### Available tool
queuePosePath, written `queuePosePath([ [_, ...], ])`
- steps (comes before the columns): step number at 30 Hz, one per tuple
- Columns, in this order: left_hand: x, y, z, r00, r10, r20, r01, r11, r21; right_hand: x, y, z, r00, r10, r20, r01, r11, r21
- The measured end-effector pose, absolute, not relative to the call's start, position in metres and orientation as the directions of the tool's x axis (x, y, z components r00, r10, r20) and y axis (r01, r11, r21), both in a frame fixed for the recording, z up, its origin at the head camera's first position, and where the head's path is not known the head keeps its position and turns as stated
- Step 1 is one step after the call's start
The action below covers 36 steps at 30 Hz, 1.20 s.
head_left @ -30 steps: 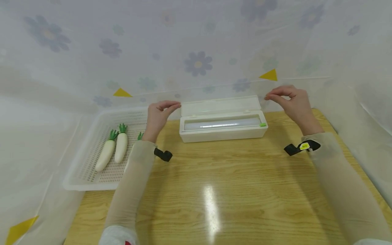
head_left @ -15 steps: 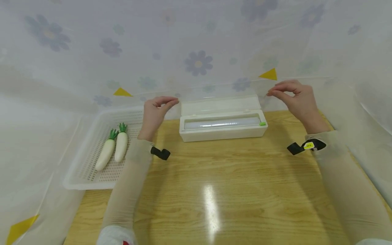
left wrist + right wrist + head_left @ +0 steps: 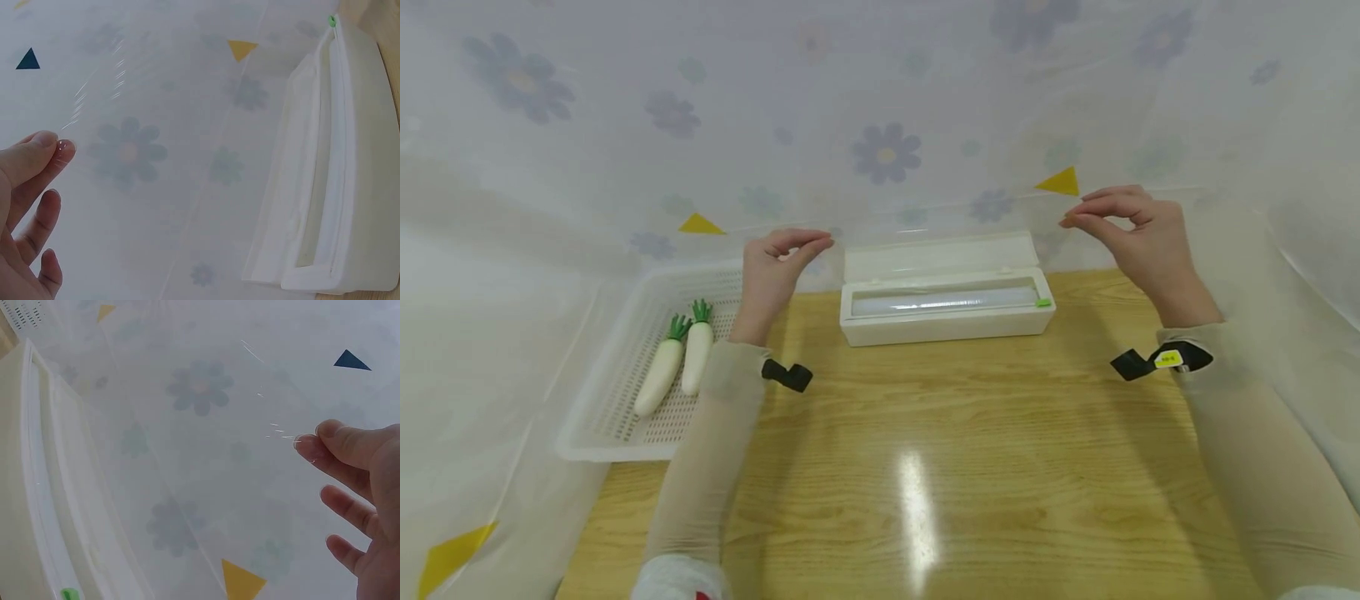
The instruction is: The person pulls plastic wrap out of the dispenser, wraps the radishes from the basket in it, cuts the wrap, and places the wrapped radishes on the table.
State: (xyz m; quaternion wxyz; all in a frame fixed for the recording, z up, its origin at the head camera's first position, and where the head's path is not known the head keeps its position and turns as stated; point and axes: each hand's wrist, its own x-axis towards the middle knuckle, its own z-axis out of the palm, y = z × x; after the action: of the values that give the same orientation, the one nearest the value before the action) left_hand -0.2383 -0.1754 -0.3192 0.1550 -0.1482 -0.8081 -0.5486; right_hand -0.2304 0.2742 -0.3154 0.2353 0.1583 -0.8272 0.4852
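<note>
My left hand (image 3: pixel 771 279) and right hand (image 3: pixel 1150 250) are raised on either side of a white wrap dispenser box (image 3: pixel 947 329). Each pinches a corner of clear plastic wrap between thumb and index finger. The wrap (image 3: pixel 117 75) is nearly invisible, showing only as fine glints by the fingertips in both wrist views. Inside the box lies a pale roll of wrap (image 3: pixel 943 302), and the lid (image 3: pixel 940 258) stands tipped back. A small green slider (image 3: pixel 1042 303) sits at the right end of its front edge.
Left of the box, a white perforated basket (image 3: pixel 613 454) holds white radishes (image 3: pixel 658 379) with green tops; my left forearm covers part of it. A wooden table (image 3: pixel 1000 467) extends in front. Behind rises a flower-patterned sheet (image 3: pixel 925 100) with yellow triangles.
Both hands have risen slightly and spread apart, the left moving left and the right moving right, still pinching the wrap. The box and basket have stayed put.
</note>
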Motion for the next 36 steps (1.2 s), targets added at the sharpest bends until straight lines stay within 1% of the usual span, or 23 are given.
queuePosePath([
  [9,-0.235,-0.177,-0.312,-0.892,0.043,0.451,0.434,0.364,0.824,-0.222,0.270,-0.305,-0.793,-0.053,0.607,-0.545,0.507,-0.668],
  [14,-0.230,-0.178,-0.311,-0.885,0.054,0.462,0.451,0.349,0.822,-0.218,0.271,-0.304,-0.792,-0.049,0.609,-0.548,0.498,-0.672],
  [21,-0.210,-0.183,-0.314,-0.893,0.095,0.441,0.446,0.330,0.832,-0.201,0.275,-0.309,-0.807,-0.083,0.585,-0.561,0.417,-0.715],
  [24,-0.197,-0.187,-0.318,-0.903,0.134,0.408,0.429,0.308,0.849,-0.190,0.278,-0.312,-0.816,-0.135,0.562,-0.571,0.341,-0.747],
  [27,-0.184,-0.194,-0.325,-0.901,0.204,0.383,0.428,0.277,0.860,-0.178,0.282,-0.317,-0.811,-0.202,0.549,-0.585,0.272,-0.764],
  [29,-0.176,-0.198,-0.329,-0.896,0.258,0.361,0.425,0.262,0.866,-0.169,0.284,-0.320,-0.820,-0.236,0.522,-0.572,0.284,-0.769],
  [32,-0.164,-0.203,-0.336,-0.879,0.331,0.343,0.434,0.259,0.863,-0.160,0.288,-0.327,-0.789,-0.304,0.534,-0.613,0.339,-0.713],
  [34,-0.157,-0.205,-0.341,-0.878,0.371,0.304,0.417,0.279,0.865,-0.154,0.290,-0.332,-0.762,-0.354,0.542,-0.646,0.364,-0.671],
  [36,-0.151,-0.208,-0.347,-0.873,0.409,0.267,0.402,0.291,0.868,-0.150,0.293,-0.339,-0.719,-0.403,0.566,-0.692,0.350,-0.631],
])
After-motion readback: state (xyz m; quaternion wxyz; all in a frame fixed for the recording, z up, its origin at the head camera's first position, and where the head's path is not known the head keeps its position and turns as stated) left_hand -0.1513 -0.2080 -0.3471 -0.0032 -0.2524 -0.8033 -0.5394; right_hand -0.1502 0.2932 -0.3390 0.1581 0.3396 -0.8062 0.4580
